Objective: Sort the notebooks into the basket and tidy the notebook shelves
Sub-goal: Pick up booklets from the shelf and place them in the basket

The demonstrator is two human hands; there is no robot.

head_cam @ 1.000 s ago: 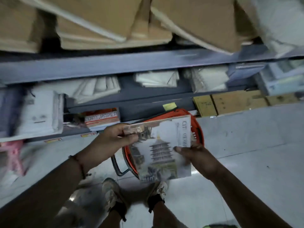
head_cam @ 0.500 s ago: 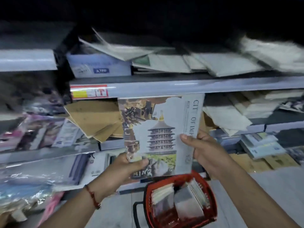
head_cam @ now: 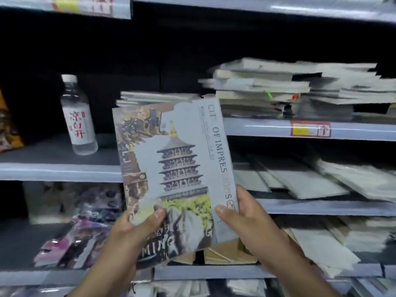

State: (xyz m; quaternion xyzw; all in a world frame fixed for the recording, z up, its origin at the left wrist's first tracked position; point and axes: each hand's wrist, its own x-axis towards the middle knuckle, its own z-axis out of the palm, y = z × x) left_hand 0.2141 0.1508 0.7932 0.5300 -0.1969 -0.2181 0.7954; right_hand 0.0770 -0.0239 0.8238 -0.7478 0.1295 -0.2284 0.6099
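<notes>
— While both hands are raised in front of the shelves, what are they holding?

— One notebook (head_cam: 177,168) with a pagoda on its cover, upright and tilted slightly. The left hand (head_cam: 132,230) pinches its lower left corner, thumb on the cover; the right hand (head_cam: 244,217) is closed on the lower right edge. Each grip is wrapped firmly around the notebook.

— Where is it, relative to the shelving?

— In the air, in front of the middle shelf (head_cam: 60,171), touching nothing. Behind its top edge is a low stack of notebooks (head_cam: 154,97); a taller, untidy stack (head_cam: 278,86) sits toward the right end of the upper shelf. A water bottle (head_cam: 77,116) stands near the left end. No basket is visible.

— How should it be shelved well?

— I'd turn it flat, slide it onto the low stack with edges squared, and support its underside until it rests, keeping clear of the bottle.
</notes>
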